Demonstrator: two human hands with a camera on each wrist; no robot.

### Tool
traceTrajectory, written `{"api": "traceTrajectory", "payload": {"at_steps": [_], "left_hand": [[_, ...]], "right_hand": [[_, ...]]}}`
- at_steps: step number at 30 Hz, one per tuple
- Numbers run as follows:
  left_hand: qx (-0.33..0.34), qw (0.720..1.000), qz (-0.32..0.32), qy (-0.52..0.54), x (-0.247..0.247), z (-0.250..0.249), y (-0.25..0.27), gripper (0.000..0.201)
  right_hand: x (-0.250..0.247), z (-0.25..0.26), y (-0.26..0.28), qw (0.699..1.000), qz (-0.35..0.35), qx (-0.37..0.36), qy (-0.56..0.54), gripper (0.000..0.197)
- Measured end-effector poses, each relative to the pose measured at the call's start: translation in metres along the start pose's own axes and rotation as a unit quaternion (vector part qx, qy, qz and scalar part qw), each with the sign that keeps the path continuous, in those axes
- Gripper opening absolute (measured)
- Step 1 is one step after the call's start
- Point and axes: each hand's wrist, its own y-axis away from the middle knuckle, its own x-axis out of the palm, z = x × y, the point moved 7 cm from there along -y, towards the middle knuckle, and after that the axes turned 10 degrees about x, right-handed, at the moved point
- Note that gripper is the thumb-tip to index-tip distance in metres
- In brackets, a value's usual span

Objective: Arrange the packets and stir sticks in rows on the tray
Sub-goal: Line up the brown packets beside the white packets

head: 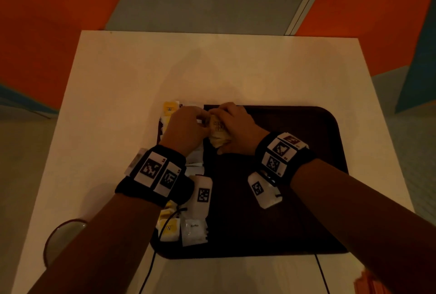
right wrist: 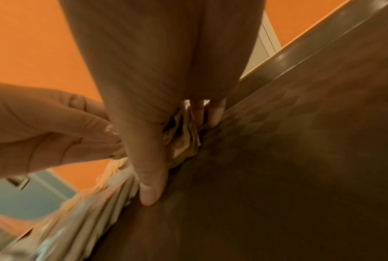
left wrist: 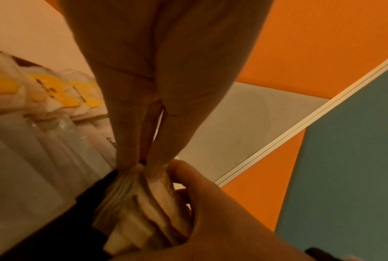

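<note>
A dark brown tray (head: 295, 199) lies on the white table (head: 118, 81). Yellow packets (head: 170, 107) (left wrist: 54, 88) and white packets (head: 194, 232) (left wrist: 32, 141) run in two columns along its left side. At the tray's far left, my right hand (head: 232, 120) (right wrist: 150, 185) grips a bundle of beige packets (head: 218, 132) (left wrist: 143, 203) (right wrist: 183, 134) standing on the tray, thumb on one side and fingers on the other. My left hand (head: 188, 124) (left wrist: 141, 159) (right wrist: 112, 141) pinches the bundle's top edge with its fingertips. No stir sticks can be made out.
The tray's middle and right are bare. A round rimmed object (head: 63, 239) sits at the table's near left edge. Two thin black cables (head: 151, 267) hang over the front. Something orange (head: 368, 282) shows at the near right corner.
</note>
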Motion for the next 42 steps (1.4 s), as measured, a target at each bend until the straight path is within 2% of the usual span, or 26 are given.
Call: {"api": "traceTrajectory", "payload": {"at_steps": [7, 10, 13, 17, 20, 24, 29, 31, 32, 34, 36, 37, 39, 42], "left_hand": [[0.007, 1.0, 0.001, -0.014, 0.005, -0.009, 0.021, 0.021], [0.022, 0.999, -0.024, -0.004, 0.002, -0.017, 0.029, 0.022], [0.005, 0.997, -0.057, 0.054, -0.005, -0.017, 0.038, 0.022], [-0.03, 0.991, -0.036, 0.128, 0.002, -0.02, 0.062, 0.02], [-0.061, 0.986, -0.022, 0.156, 0.019, -0.019, 0.081, 0.03], [-0.081, 0.984, -0.007, 0.162, 0.037, -0.018, 0.091, 0.04], [-0.091, 0.971, -0.03, 0.218, 0.039, -0.027, 0.092, 0.042], [-0.098, 0.95, -0.072, 0.287, 0.03, -0.028, 0.095, 0.043], [-0.1, 0.937, -0.098, 0.319, 0.024, -0.028, 0.097, 0.043], [-0.088, 0.933, -0.132, 0.323, 0.013, -0.025, 0.103, 0.038], [-0.081, 0.955, -0.102, 0.268, 0.014, -0.022, 0.111, 0.031], [-0.084, 0.967, -0.071, 0.23, 0.02, -0.02, 0.118, 0.029], [-0.07, 0.985, -0.023, 0.158, 0.033, -0.02, 0.136, 0.027], [-0.028, 0.994, -0.029, 0.101, 0.041, -0.023, 0.155, 0.029]], "right_hand": [[0.013, -0.003, 0.02, 1.0, 0.005, -0.012, -0.004, 0.107], [0.019, -0.003, 0.029, 1.0, 0.01, -0.022, -0.012, 0.111], [0.021, -0.005, 0.039, 0.999, 0.015, -0.022, -0.041, 0.107], [0.027, -0.01, 0.056, 0.998, 0.011, -0.031, -0.057, 0.093], [0.021, -0.016, 0.068, 0.993, -0.025, -0.001, -0.119, 0.084], [0.004, -0.025, 0.083, 0.951, -0.102, 0.073, -0.284, 0.055], [0.007, -0.023, 0.088, 0.948, -0.166, 0.085, -0.259, 0.031], [0.005, -0.016, 0.09, 0.948, -0.189, 0.075, -0.244, 0.02], [0.005, -0.011, 0.09, 0.952, -0.186, 0.065, -0.234, 0.021], [0.009, 0.002, 0.088, 0.967, -0.138, 0.056, -0.206, 0.039], [0.017, 0.013, 0.084, 0.989, -0.088, 0.062, -0.106, 0.06], [0.019, 0.016, 0.083, 0.993, -0.079, 0.07, -0.047, 0.064], [0.02, 0.016, 0.082, 0.993, -0.071, 0.092, 0.009, 0.064], [0.022, 0.009, 0.086, 0.992, -0.073, 0.107, -0.007, 0.059]]}}
